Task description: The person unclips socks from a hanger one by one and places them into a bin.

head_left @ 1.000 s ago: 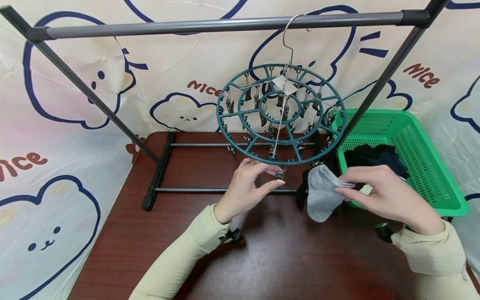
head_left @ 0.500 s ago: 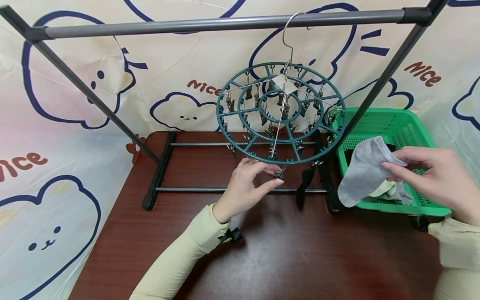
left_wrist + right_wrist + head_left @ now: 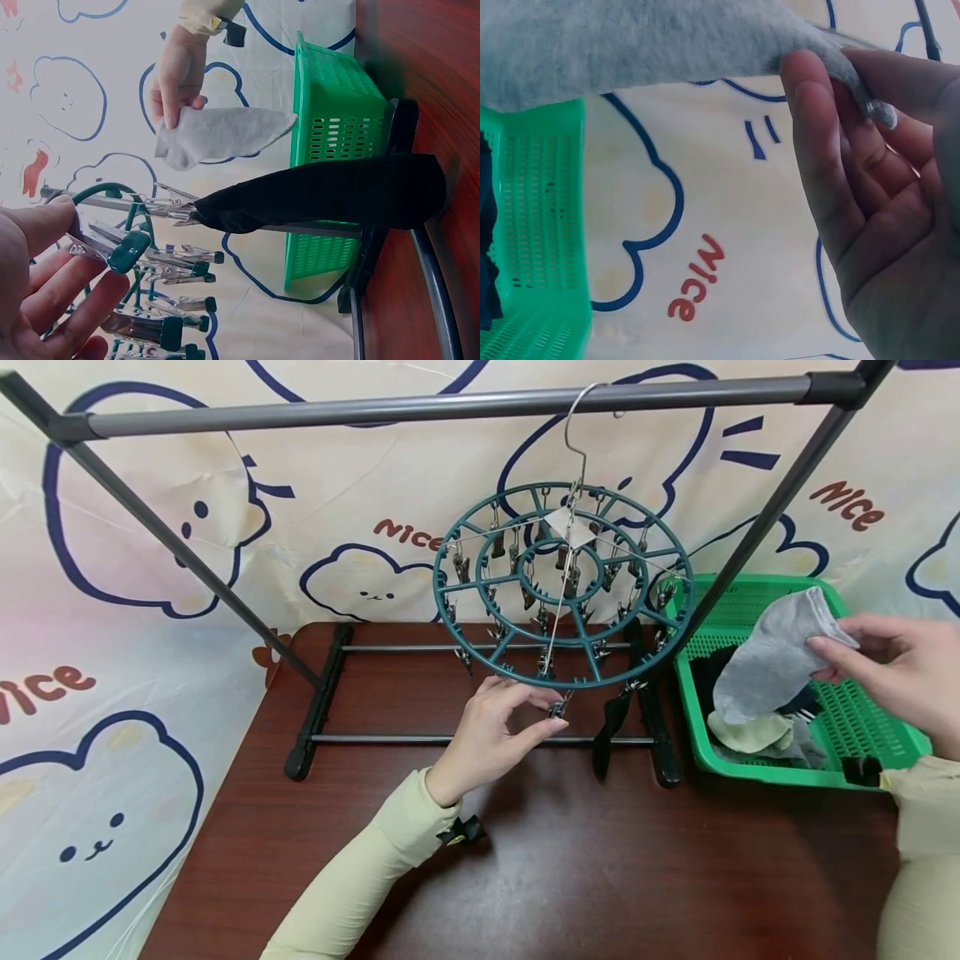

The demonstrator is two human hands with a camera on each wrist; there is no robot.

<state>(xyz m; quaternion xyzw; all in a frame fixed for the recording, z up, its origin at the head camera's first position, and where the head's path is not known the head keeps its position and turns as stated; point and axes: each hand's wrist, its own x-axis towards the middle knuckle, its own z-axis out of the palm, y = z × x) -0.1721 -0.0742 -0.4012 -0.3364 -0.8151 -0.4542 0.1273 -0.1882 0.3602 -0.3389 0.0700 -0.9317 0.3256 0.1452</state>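
My right hand (image 3: 903,672) pinches a grey sock (image 3: 776,652) by its cuff, holding it above the green basket (image 3: 701,743). The right wrist view shows the cuff between thumb and fingers. Below the round hanger's near rim, my left hand (image 3: 491,735) pinches a metal clip (image 3: 557,708); the left wrist view shows this clip (image 3: 112,244) with green tips and nothing in it. A black sock (image 3: 611,731) hangs from another clip just right of that hand. The teal round hanger (image 3: 480,647) carries several more clips.
A dark metal rack (image 3: 375,414) spans the table (image 3: 525,877), with the hanger hooked on its top bar. Inside the basket lie a pale green sock (image 3: 750,733) and dark socks (image 3: 712,672). A patterned cloth (image 3: 360,468) covers the wall behind.
My right hand has carried the grey sock rightward and up, away from the hanger to over the basket. The left hand has stayed at its clip.
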